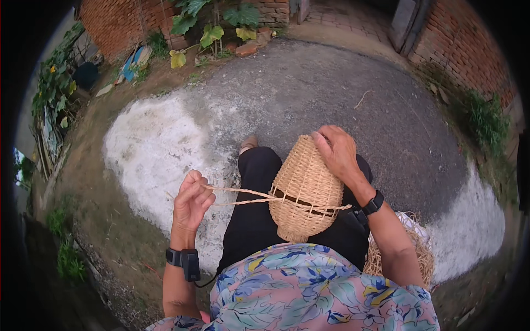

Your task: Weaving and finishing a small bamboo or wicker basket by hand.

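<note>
A tan woven straw basket (310, 174) lies across my lap, with an open gap running around its lower part. Two twisted straw cords (243, 191) stretch leftward from that gap. My left hand (191, 199) is closed, pinching the cords out to the left of the basket. One loose cord end sticks out at the basket's right side. My right hand (337, 151) rests over the far right side of the basket, fingers curled on its rim and gripping it.
A bundle of loose straw (420, 251) lies beside my right thigh. Dark paving (309, 83) spreads ahead, with pale patches (157, 146) at left and right. Brick walls (464, 49), a doorway (353, 19) and leafy plants (212, 27) stand at the far side.
</note>
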A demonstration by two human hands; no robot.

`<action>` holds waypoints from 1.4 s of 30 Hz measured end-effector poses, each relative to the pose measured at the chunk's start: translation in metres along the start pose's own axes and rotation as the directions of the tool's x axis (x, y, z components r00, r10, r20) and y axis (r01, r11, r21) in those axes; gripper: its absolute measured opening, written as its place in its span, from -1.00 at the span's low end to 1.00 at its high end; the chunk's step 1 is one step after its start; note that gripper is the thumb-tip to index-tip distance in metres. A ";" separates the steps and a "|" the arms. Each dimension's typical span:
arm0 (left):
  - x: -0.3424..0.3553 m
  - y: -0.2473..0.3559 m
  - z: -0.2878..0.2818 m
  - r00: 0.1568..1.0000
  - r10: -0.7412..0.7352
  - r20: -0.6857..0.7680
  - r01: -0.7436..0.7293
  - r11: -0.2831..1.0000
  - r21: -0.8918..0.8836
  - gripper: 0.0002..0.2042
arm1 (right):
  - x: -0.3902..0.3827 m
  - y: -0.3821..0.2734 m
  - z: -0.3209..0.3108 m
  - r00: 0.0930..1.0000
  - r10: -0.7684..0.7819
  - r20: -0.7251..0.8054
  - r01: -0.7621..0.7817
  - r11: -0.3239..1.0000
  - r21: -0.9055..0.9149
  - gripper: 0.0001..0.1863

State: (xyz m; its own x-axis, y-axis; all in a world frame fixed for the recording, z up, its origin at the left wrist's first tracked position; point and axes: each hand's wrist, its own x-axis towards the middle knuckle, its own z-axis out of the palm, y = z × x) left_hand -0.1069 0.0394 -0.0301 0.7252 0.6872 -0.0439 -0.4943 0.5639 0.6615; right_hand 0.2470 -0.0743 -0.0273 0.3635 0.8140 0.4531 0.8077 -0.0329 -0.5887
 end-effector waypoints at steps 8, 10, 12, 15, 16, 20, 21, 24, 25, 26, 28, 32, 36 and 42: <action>-0.011 -0.014 -0.028 0.970 0.225 0.095 -0.126 0.128 0.984 -0.73 | -0.002 -0.003 0.005 0.999 -0.038 -0.015 0.038 0.999 0.003 -0.70; -0.009 -0.001 -0.064 0.946 0.062 -0.319 0.183 0.710 0.680 -0.59 | -0.001 -0.006 0.002 1.000 -0.030 0.000 0.030 0.999 0.013 -0.71; -0.003 0.008 -0.092 0.926 -0.088 -0.367 0.005 0.975 -0.222 -0.55 | -0.001 -0.004 0.001 1.000 -0.024 0.012 0.024 1.000 0.021 -0.71; -0.002 0.002 -0.108 0.887 -0.110 -0.448 0.028 0.982 -0.187 -0.54 | -0.003 -0.002 0.002 1.000 -0.022 -0.009 0.022 1.000 -0.005 -0.72; -0.002 -0.002 -0.113 0.881 -0.085 -0.465 0.032 0.992 -0.120 -0.54 | -0.003 -0.004 0.001 0.999 -0.039 -0.021 0.038 0.999 -0.014 -0.72; 0.028 0.002 -0.125 0.866 0.057 -0.497 -0.048 0.998 0.030 -0.54 | -0.002 -0.014 -0.001 0.996 -0.086 -0.022 0.085 0.996 -0.032 -0.72; 0.039 0.000 -0.124 0.858 0.070 -0.508 -0.031 0.996 0.085 -0.55 | -0.002 -0.013 -0.002 0.996 -0.092 -0.022 0.091 0.995 -0.034 -0.72; 0.052 0.000 -0.135 0.875 0.081 -0.478 -0.019 0.991 0.134 -0.58 | -0.004 -0.019 0.000 0.994 -0.094 -0.050 0.095 0.995 0.015 -0.67; 0.058 -0.006 -0.118 0.858 0.002 -0.513 0.090 0.984 0.154 -0.59 | -0.007 -0.015 -0.004 0.996 -0.071 -0.053 0.073 0.997 0.027 -0.70; 0.060 -0.009 -0.104 0.830 -0.068 -0.554 0.193 0.966 0.171 -0.57 | -0.011 -0.014 -0.008 0.997 -0.053 -0.054 0.056 0.997 0.044 -0.72; 0.055 -0.014 -0.089 0.840 -0.085 -0.535 0.215 0.959 0.185 -0.54 | -0.018 -0.013 -0.020 0.996 -0.058 -0.071 0.064 0.994 0.089 -0.74; 0.039 -0.023 -0.054 0.897 -0.106 -0.430 0.316 0.833 0.455 -0.60 | -0.022 -0.020 -0.027 0.994 -0.060 -0.088 0.070 0.990 0.120 -0.77; 0.026 -0.052 0.013 0.943 -0.190 -0.272 0.308 0.808 0.503 -0.71 | -0.024 -0.022 -0.026 0.995 -0.047 -0.092 0.059 0.989 0.133 -0.81; 0.017 -0.090 0.043 0.989 -0.071 -0.131 0.146 0.637 0.757 -0.74 | -0.023 -0.024 -0.027 0.993 -0.067 -0.094 0.078 0.990 0.115 -0.83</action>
State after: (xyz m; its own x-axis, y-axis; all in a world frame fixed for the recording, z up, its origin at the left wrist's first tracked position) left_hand -0.0290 -0.0197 -0.0584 0.6898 0.6991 -0.1884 0.1541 0.1124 0.9816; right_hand 0.2319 -0.1079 -0.0060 0.3505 0.7560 0.5528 0.7745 0.0978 -0.6249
